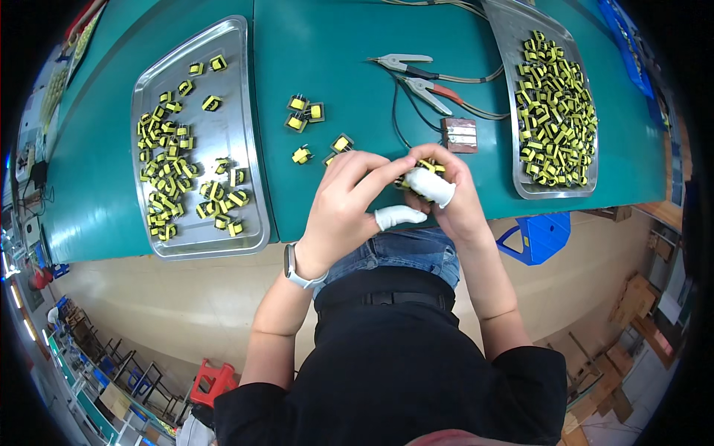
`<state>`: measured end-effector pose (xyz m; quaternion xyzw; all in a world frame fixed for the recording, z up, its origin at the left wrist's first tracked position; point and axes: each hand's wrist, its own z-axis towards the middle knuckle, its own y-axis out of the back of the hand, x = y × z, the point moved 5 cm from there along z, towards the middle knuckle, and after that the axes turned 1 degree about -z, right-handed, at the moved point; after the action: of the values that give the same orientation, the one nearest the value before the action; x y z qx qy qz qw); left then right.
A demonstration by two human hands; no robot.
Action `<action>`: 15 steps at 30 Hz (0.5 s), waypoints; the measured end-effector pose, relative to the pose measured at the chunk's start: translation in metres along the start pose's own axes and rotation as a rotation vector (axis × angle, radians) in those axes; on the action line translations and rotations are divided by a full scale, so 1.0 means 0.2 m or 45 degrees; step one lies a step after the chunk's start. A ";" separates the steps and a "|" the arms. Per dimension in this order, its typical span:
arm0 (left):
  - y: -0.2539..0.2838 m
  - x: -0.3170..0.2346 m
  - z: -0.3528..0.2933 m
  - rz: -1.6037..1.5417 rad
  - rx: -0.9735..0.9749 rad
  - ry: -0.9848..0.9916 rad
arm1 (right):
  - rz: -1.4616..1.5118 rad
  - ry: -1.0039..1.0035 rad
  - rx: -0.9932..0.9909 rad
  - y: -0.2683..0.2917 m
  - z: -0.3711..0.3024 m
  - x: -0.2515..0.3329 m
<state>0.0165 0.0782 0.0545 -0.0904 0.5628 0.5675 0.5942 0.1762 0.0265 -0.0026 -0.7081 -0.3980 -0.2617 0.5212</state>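
Note:
Several small transformers (430,166) with yellow windings and black parts are bunched in my right hand (460,195), whose fingers curl around them. A white finger cover sits on its thumb, across the bunch. My left hand (348,195) reaches in from the left, its fingertips at the edge of the bunch. Its thumb, also in a white cover, is stretched out below, well apart from the fingers, with nothing visible between. Just beyond my left hand, a loose transformer (342,143) lies on the green table mat (387,30); another beside it is partly hidden by the hand.
A metal tray (256,201) with scattered transformers lies on the left. Another metal tray (529,186), heaped with them, is on the right. Clamp-type test leads (401,61) and a small brown block with metal contacts (460,135) lie between. A blue stool (539,236) stands below the table edge.

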 end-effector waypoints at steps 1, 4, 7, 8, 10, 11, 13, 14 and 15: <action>0.02 -0.01 0.00 0.052 -0.011 -0.100 | -0.143 0.057 -0.066 0.01 0.00 0.04; 0.08 0.04 -0.08 0.446 -0.194 -0.053 | -0.509 0.083 -0.350 0.10 -0.02 0.19; 0.09 0.11 -0.09 0.688 -0.059 0.228 | -0.943 0.215 -0.551 0.26 -0.02 0.35; 0.09 0.12 -0.08 0.687 -0.060 0.231 | -1.028 0.186 -0.589 0.30 -0.02 0.39; 0.09 0.16 -0.07 0.681 -0.076 0.346 | -1.188 0.098 -0.626 0.35 -0.01 0.48; 0.09 0.17 -0.06 0.680 -0.076 0.347 | -1.189 0.097 -0.626 0.36 0.00 0.50; 0.09 0.19 -0.02 0.592 -0.065 0.303 | -1.236 -0.013 -0.558 0.37 0.02 0.50; 0.09 0.20 0.00 0.591 -0.065 0.301 | -1.227 -0.012 -0.537 0.38 0.03 0.50; 0.08 0.21 0.01 0.582 -0.082 0.304 | -1.227 -0.010 -0.539 0.38 0.04 0.51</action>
<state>-0.0060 0.1091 0.0319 -0.0460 0.6166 0.6899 0.3766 0.2952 0.0521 0.0338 -0.5356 -0.6188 -0.5437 0.1858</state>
